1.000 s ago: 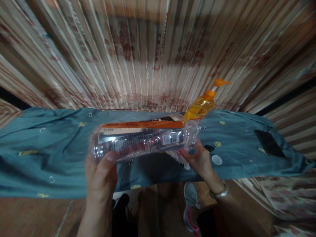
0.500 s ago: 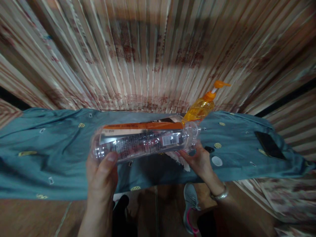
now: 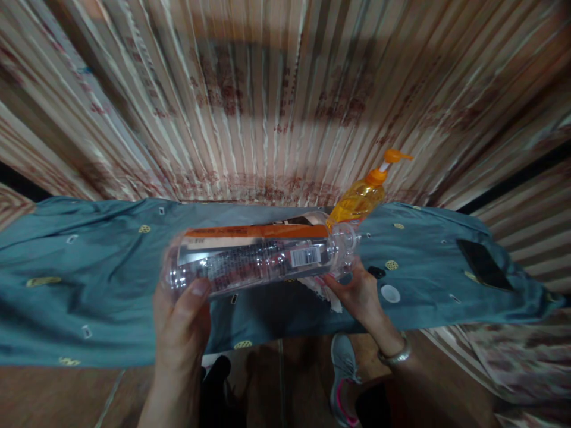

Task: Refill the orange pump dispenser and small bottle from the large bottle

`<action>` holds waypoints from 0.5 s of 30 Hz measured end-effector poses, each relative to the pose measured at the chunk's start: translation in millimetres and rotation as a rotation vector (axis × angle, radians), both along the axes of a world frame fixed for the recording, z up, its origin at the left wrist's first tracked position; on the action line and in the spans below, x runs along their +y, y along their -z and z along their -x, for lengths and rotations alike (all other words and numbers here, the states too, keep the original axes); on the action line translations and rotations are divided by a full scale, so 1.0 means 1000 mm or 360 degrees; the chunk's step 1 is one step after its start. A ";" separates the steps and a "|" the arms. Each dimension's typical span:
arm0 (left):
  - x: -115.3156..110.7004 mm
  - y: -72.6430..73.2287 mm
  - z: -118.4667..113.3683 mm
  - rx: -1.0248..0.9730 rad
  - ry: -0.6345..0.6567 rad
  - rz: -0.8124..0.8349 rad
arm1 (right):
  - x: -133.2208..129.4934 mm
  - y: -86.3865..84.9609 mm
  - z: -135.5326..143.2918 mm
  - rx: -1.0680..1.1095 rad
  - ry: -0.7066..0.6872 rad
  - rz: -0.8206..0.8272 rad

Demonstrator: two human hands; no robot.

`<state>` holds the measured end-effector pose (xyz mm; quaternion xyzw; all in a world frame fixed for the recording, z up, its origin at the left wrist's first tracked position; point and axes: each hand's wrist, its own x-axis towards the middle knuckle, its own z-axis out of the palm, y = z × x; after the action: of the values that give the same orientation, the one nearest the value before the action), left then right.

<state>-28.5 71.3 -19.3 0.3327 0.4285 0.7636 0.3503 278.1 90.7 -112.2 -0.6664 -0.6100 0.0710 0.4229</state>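
A large clear plastic bottle (image 3: 263, 255) with an orange-edged label and a barcode lies sideways across my view, above the cloth. My left hand (image 3: 185, 315) is wrapped round its base, thumb on the near side. At the neck end, my right hand (image 3: 357, 291) grips the bottle, its fingertips partly hidden behind the clear plastic. Beneath the bottle near my right hand pokes out a crumpled white and pink cloth or tissue (image 3: 328, 294). Behind the neck stands a pump bottle (image 3: 359, 199) of yellow-orange liquid with an orange pump head.
A teal patterned cloth (image 3: 107, 297) covers the long surface. To the right of my right hand lie a round white lid (image 3: 391, 293) and a small black object (image 3: 377, 271). Farther right is a dark phone (image 3: 484, 264). A striped, printed curtain (image 3: 267, 107) rises behind.
The view has shifted slightly. Both hands keep hold of the clear bottle, which has hardly moved; nothing has been taken up or let go.
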 end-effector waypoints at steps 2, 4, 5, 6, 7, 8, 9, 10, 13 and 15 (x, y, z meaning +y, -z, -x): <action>0.001 -0.003 -0.003 -0.0037 -0.0024 0.0032 | 0.000 0.000 0.000 -0.0001 0.0008 0.0002; 0.001 -0.005 -0.005 -0.0059 -0.0034 0.0051 | 0.000 0.000 0.001 -0.0001 0.0009 0.0006; 0.001 -0.006 -0.005 -0.0063 -0.0031 0.0060 | 0.000 0.000 0.001 -0.0001 0.0005 0.0009; 0.001 -0.007 -0.006 -0.0067 -0.0028 0.0065 | 0.000 -0.001 0.001 -0.0003 0.0003 0.0012; 0.001 -0.007 -0.006 -0.0071 -0.0030 0.0068 | 0.000 -0.001 0.001 -0.0006 0.0004 0.0012; 0.001 -0.008 -0.005 -0.0075 -0.0029 0.0072 | 0.000 -0.001 0.000 -0.0010 0.0005 0.0013; 0.001 -0.008 -0.005 -0.0080 -0.0032 0.0076 | 0.000 -0.001 0.000 -0.0015 0.0007 0.0015; 0.001 -0.008 -0.005 -0.0083 -0.0037 0.0081 | 0.000 -0.001 0.000 -0.0018 0.0007 0.0018; 0.002 -0.007 -0.004 -0.0090 -0.0031 0.0098 | 0.000 0.001 -0.001 -0.0026 0.0007 0.0021; 0.002 -0.006 -0.004 -0.0091 -0.0029 0.0093 | -0.001 0.001 -0.001 -0.0032 0.0010 0.0014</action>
<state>-24.9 73.3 -13.0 0.2964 0.4433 0.7632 0.3650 278.8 90.2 -113.6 -0.6708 -0.6118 0.0655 0.4140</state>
